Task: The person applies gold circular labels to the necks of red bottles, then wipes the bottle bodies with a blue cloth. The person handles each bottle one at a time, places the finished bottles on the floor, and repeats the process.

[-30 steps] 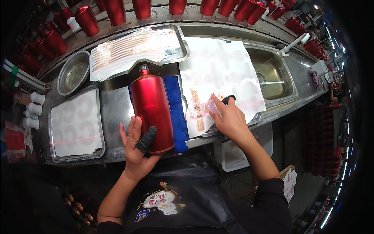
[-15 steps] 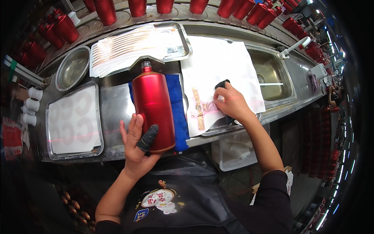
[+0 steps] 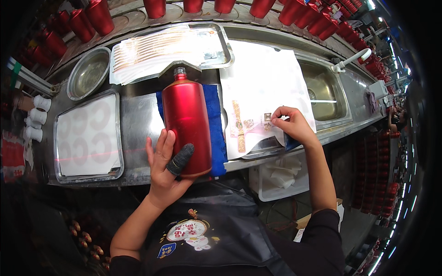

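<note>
A glossy red bottle (image 3: 188,126) with a clear neck lies with its neck in a notched metal rest (image 3: 171,68), over a blue cloth (image 3: 217,124). My left hand (image 3: 166,168) holds its lower left side. The fingers are spread along it, and a dark cover is on the index finger. On a white sheet (image 3: 258,78) to the right lie a gold strip decal (image 3: 238,126) and small dark printed characters (image 3: 267,122). My right hand (image 3: 297,126) is pinched beside those characters at the sheet's lower right; what is between the fingertips is too small to make out.
Left of the bottle stands a tray (image 3: 120,152) of papers with grey ring shapes, with a metal bowl (image 3: 88,76) behind. A tray of striped decal sheets (image 3: 152,53) sits at the back. On the right is a sink (image 3: 322,94). Red bottles (image 3: 223,5) line a conveyor.
My right hand has moved right and turned, uncovering the dark printed characters it hid before. My left hand remains at the bottle. The whole view has shifted slightly.
</note>
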A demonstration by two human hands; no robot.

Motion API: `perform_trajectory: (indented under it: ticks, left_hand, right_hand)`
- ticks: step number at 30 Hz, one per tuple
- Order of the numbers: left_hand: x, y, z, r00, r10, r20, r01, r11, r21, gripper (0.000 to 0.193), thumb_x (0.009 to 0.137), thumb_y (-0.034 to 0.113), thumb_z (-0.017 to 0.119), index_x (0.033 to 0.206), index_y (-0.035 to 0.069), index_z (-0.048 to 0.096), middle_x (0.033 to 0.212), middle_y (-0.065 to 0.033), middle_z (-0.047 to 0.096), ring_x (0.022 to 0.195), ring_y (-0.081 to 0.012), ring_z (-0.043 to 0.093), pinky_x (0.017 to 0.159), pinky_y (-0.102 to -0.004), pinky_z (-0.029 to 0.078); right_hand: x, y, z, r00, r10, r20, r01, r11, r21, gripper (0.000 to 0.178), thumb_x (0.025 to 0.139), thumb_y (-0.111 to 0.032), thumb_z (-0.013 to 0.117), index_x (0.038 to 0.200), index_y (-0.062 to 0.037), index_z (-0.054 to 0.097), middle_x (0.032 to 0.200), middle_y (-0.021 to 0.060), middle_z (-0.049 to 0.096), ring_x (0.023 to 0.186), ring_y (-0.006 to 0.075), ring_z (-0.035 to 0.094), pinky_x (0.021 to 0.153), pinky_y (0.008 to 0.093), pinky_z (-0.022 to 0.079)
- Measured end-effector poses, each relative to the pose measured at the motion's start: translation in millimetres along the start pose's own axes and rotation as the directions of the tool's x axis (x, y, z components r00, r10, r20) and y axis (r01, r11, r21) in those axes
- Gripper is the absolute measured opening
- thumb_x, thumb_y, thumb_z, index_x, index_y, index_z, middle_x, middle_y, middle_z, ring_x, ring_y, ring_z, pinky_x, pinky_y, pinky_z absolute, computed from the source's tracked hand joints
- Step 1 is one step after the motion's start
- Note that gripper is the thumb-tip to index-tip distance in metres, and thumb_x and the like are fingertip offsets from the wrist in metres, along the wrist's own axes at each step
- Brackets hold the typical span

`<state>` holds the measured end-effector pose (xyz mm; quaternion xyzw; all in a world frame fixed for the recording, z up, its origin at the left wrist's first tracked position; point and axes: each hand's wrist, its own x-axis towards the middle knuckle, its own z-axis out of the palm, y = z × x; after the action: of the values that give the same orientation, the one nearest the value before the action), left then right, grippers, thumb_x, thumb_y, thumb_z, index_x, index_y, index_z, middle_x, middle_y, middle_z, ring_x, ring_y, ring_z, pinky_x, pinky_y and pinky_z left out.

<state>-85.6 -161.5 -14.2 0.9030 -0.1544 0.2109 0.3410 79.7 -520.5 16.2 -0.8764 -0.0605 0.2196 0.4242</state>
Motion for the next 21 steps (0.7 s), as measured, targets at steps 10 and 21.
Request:
perform_trajectory:
  ticks: [10, 21]
  left_hand:
    - [0.2, 0.9, -0.2, 1.0, -0.008, 0.006, 0.008, 1.0, -0.005, 0.083, 0.072, 0.028, 0.092, 0.146, 0.017, 0.055, 0.162, -0.0211, 0.033, 0.148, -0.0409, 0.037, 0.119, -0.0643, 0.015]
    - [0.4, 2.1, 1.4, 1.0, -0.027, -0.005, 0.027, 1.0, -0.01, 0.08, 0.07, 0.029, 0.093, 0.141, 0.017, 0.059, 0.163, -0.0176, 0.035, 0.15, -0.0378, 0.034, 0.119, -0.0654, 0.015]
  right_hand:
    - [-12.4, -66.5, -16.9, 0.974, -0.214, -0.071, 0.207, 0.974, -0.09, 0.009, 0.093, -0.005, 0.066, 0.093, 0.0039, 0.068, 0.084, 0.0004, 0.066, 0.081, 0.0058, 0.057, 0.073, 0.0225, 0.047]
    - [132.6, 27.0, -71.6, 0.977, -0.125, -0.172, 0.065, 0.946, -0.319, 0.017, 0.077, -0.012, 0.074, 0.087, 0.0009, 0.074, 0.08, 0.0114, 0.072, 0.076, 0.0193, 0.067, 0.071, 0.0316, 0.053]
